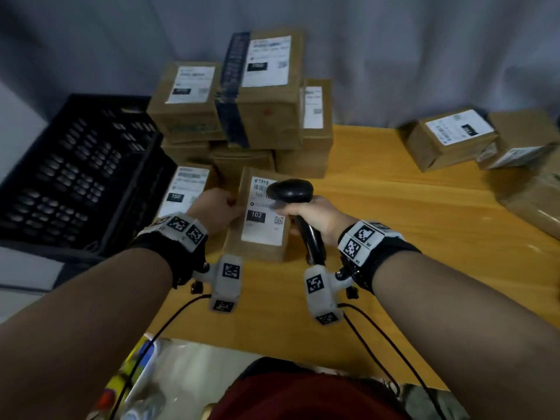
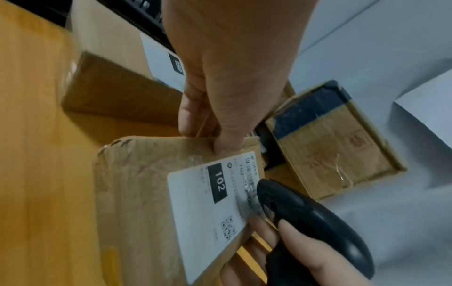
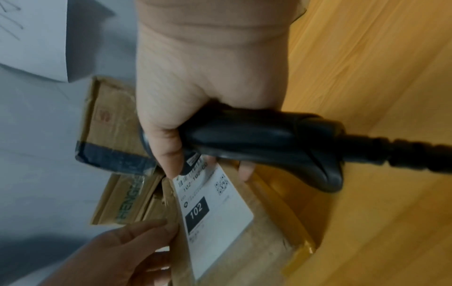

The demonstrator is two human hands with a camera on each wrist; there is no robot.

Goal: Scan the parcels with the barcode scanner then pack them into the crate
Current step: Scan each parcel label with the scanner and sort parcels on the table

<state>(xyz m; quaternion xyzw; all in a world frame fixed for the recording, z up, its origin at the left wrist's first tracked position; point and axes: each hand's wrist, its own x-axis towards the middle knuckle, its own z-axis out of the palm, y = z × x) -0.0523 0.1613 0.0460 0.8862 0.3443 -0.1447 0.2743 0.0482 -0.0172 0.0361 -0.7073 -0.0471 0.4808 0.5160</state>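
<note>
A brown cardboard parcel (image 1: 257,234) with a white label reading 102 lies on the wooden table (image 1: 394,222) in front of me. My left hand (image 1: 231,207) grips its left edge, thumb on top, also seen in the left wrist view (image 2: 208,139). My right hand (image 1: 298,213) is wrapped round the handle of a black barcode scanner (image 1: 291,190). The scanner head hovers just over the barcode end of the label (image 2: 210,203). The right wrist view shows the scanner (image 3: 269,139) and the parcel (image 3: 257,245) below it. A black perforated crate (image 1: 136,192) stands at the left.
A stack of labelled parcels (image 1: 257,95) rises behind the held one. A parcel labelled 150 (image 1: 185,189) lies between it and the crate. More parcels (image 1: 451,137) sit at the far right, with a film-wrapped one (image 1: 536,204) at the edge. Cables hang near the front edge.
</note>
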